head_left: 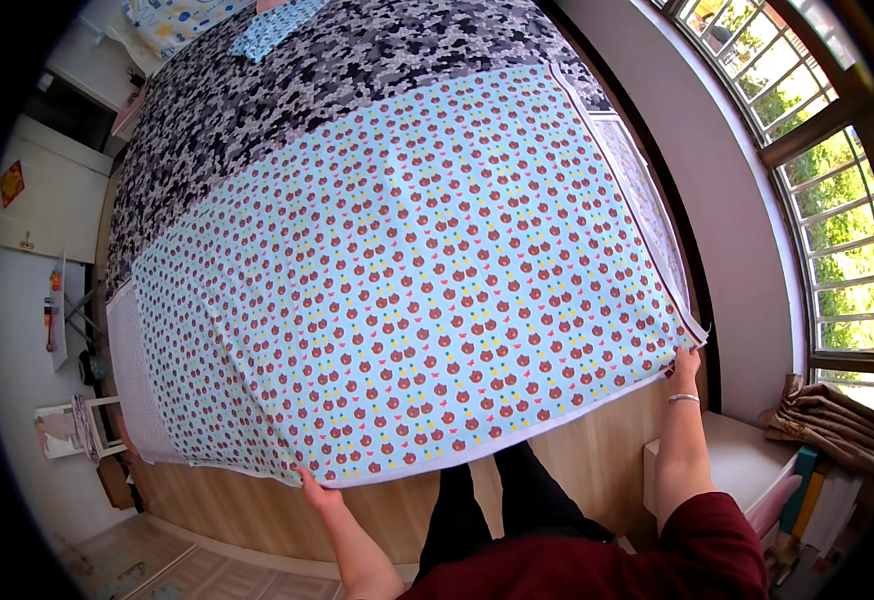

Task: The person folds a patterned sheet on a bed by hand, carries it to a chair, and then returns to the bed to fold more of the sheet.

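Observation:
A light blue sheet (457,270) printed with brown bear heads lies spread over the near part of a bed. My left hand (317,490) grips its near edge, left of the middle, with the fingers partly under the cloth. At the near right corner, my right hand (686,368) pinches the edge, and a silver bracelet circles that wrist. Shallow creases run across the sheet near its left part. Beyond it a grey and black patterned bedspread (287,120) covers the bed. A pale cloth (142,385) shows below the sheet at the left.
A barred window (827,220) is on the right, with a bunched brown curtain (837,415) below. Near my right arm stands a white cabinet (737,455) beside several books (822,500). A white door (52,190) and a small white rack (77,428) are at the left.

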Tool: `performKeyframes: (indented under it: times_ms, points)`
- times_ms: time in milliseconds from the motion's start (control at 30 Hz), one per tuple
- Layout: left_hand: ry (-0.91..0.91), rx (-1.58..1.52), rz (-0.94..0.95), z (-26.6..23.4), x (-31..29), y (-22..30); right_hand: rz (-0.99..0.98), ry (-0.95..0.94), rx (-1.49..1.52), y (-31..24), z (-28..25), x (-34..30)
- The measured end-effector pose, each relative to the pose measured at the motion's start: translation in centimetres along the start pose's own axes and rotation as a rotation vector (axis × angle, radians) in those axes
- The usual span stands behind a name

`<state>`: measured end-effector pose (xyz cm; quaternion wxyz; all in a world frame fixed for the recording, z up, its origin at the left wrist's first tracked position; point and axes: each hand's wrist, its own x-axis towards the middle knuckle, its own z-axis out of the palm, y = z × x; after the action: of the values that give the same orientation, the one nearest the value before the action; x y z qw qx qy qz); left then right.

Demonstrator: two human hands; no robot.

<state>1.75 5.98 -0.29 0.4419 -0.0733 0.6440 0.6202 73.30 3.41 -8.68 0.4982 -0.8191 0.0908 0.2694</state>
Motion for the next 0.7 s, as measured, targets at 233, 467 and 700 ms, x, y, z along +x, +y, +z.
performKeyframes:
  times_ms: [233, 467, 700]
  points:
    - [-0.108, 0.044, -0.031, 0.7, -1.0, 2.3, -0.092, 0.003, -0.038, -1.6, 0.1, -0.7]
    - [-0.331, 0.079, -0.187, 3.1, 0.3, 7.8, 0.049, 0.065, -0.007, -3.5, -1.6, -1.1]
    - [-0.38, 0.135, -0.061, 15.0, 5.0, 17.9, 0.021, -0.127, 0.285, -14.9, 4.2, -4.3]
